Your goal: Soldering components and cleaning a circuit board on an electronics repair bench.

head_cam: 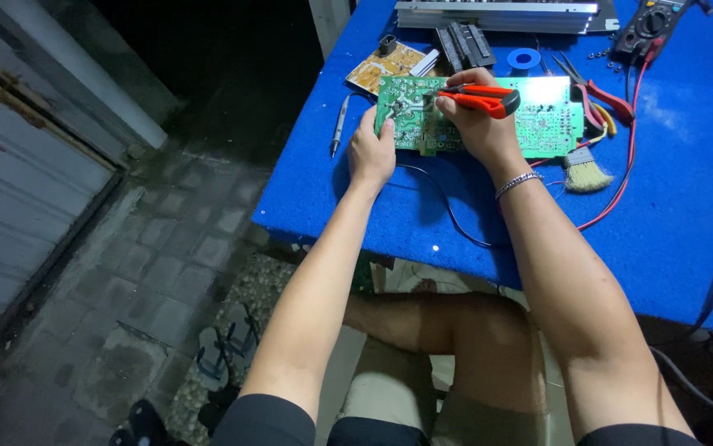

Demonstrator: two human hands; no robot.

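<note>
1. I am steadying a green circuit board [538,116] on the blue table [389,206]; my left hand [370,153] is closing its fingers and thumb around the board's near-left edge.
2. My right hand [476,124] is resting on the middle of the board, clamped tight on a pair of red-handled pliers [480,99] whose tip is pointing left at the board's left half.
3. Just behind the green board a smaller tan circuit board [385,68] is lying flat, with a dark ribbed block [464,43] and a small blue ring of tape [525,59] beside it.
4. A long grey metal panel [497,15] is lying along the table's far edge, and a dark meter [649,23] is sitting at the far right with red leads trailing toward me.
5. A second red-handled tool [600,92] and a small pale-bristled brush [583,173] are lying just right of the board; a slim pen-like tool [338,124] is lying near the table's left edge.
6. The table's near edge is running over my knees, and a black cable [447,206] is drooping across it.
7. To my left, well below the table, I am seeing a dark paved floor [150,272], sandals [224,347] on it, and a grey shutter [18,206] beyond.
</note>
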